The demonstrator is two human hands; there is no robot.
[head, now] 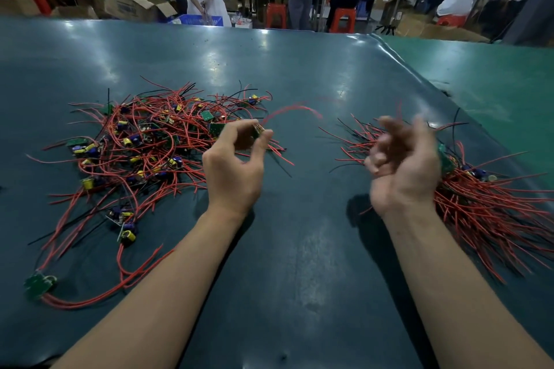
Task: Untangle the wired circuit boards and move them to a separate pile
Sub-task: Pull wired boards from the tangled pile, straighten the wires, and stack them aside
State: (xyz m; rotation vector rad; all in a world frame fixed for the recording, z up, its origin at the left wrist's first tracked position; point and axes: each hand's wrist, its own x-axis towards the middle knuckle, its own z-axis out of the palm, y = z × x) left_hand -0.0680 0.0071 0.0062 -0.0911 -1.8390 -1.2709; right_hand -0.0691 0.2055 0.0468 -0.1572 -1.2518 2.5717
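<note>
A tangled heap of small green circuit boards with red and black wires lies on the left of the dark table. My left hand pinches one small board between thumb and fingers above the heap's right edge; its red wire arcs to the right, blurred. On the right lies a second pile of boards with their wires combed straight. My right hand hovers over that pile's left edge, palm up, fingers loosely curled and blurred, holding nothing I can make out.
One loose board with long red wires lies at the near left. A green mat adjoins the table at the right. Beyond the far edge stand several people, cardboard boxes, a blue crate and red stools.
</note>
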